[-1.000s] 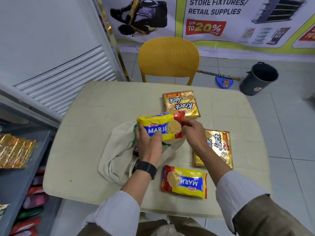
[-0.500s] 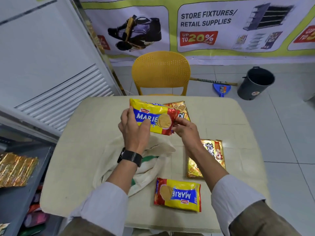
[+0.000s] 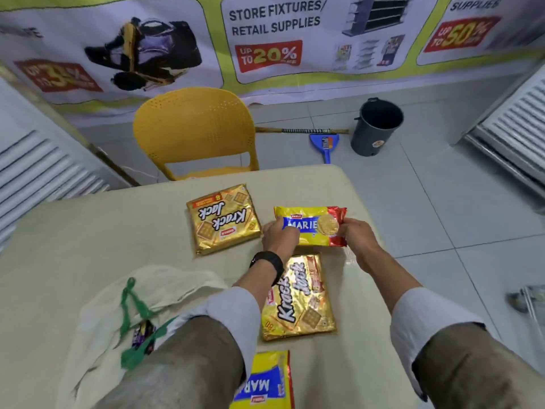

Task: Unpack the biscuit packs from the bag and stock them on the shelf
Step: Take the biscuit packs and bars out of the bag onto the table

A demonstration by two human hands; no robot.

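Two forearms reach forward toward 12 o'clock, sleeves pushed back to mid-forearm. The left hand (image 3: pixel 280 233), black watch on its wrist, and the right hand (image 3: pixel 355 236) each pinch one end of a pack (image 3: pixel 309 225), fingers curled.

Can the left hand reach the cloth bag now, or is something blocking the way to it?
Probably yes. The left hand grips the Marie pack together with the right hand, so it must let go first. The cloth bag lies near the left sleeve, with nothing on it.
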